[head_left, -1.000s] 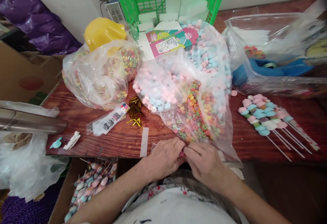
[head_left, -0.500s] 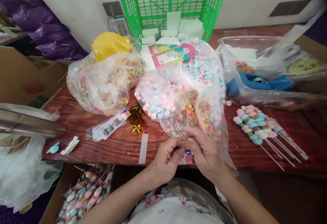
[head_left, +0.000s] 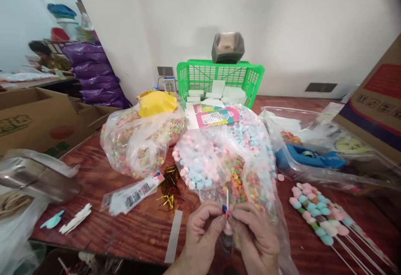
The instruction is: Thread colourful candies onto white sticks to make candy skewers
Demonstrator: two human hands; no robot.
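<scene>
Two bare hands are working above the near part of the tabletop (head_left: 140,235); clock directions are being read from the point where they are meeting. The left hand (head_left: 203,230) is pinching a small blue-and-red piece (head_left: 224,209) with thumb and forefinger, while the right hand (head_left: 256,231) is pinching from the opposite side. Both are grasping the stick sweet (head_left: 227,199) at the clock's centre: its white stick is pointing to twelve, and its pale pink body, partly hidden by fingers, is hanging toward six. Whether the coloured piece is forming a tie or part of a wrapper is not showing clearly. The step appears to be a securing of the neck; good handling is probably calling for one hand steadying the stick while the other is tightening, with pressure bearing on the stick and sparing the soft body. Gold foil strips (head_left: 171,181) are lying at ten o'clock, printed sleeves (head_left: 134,194) farther out between nine and ten, a bag of pink and blue pieces (head_left: 200,158) at eleven, and a cluster of stick sweets (head_left: 313,212) at three.
</scene>
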